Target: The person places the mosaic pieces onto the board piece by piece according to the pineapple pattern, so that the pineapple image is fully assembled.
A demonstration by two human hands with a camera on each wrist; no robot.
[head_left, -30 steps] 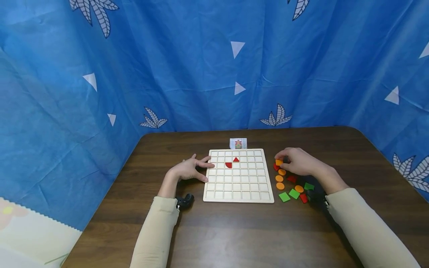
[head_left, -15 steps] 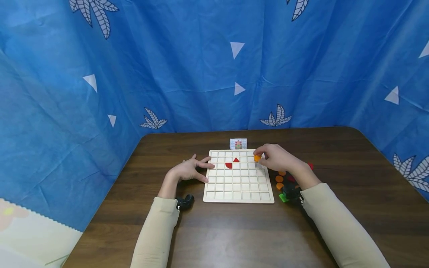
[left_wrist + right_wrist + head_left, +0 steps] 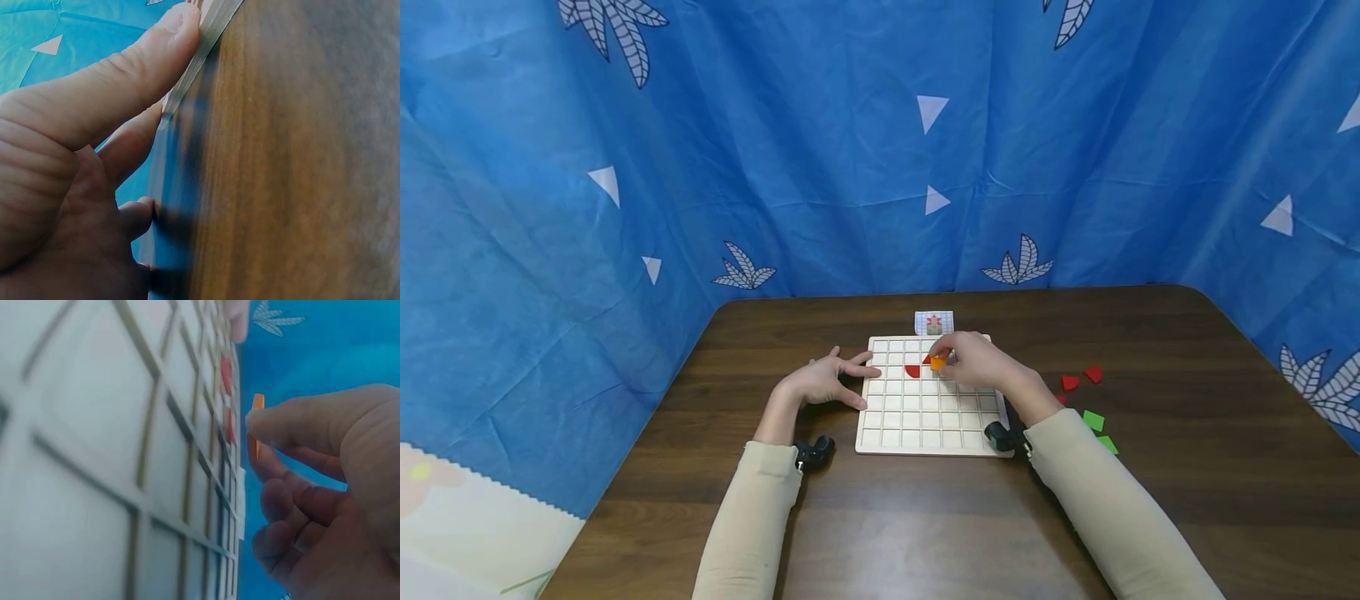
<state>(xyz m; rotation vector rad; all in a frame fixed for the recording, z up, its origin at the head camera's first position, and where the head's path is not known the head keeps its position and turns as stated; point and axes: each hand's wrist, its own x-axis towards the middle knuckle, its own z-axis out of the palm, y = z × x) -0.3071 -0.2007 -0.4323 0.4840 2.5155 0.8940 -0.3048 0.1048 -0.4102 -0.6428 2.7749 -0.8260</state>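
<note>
The right hand (image 3: 979,363) pinches an orange piece (image 3: 937,364) above the far part of the board (image 3: 910,418), near red pieces (image 3: 912,372). Placing it seems the present step; next calls for lowering it flat. The left hand (image 3: 822,377), fingers spread, touches the board's left edge.

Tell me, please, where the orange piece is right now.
In the head view, the right grip pinches the orange piece above the far half of the board, just right of its two red pieces.

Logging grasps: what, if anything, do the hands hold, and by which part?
The right hand pinches an orange piece by its edges; the left hand only touches the board.
</note>
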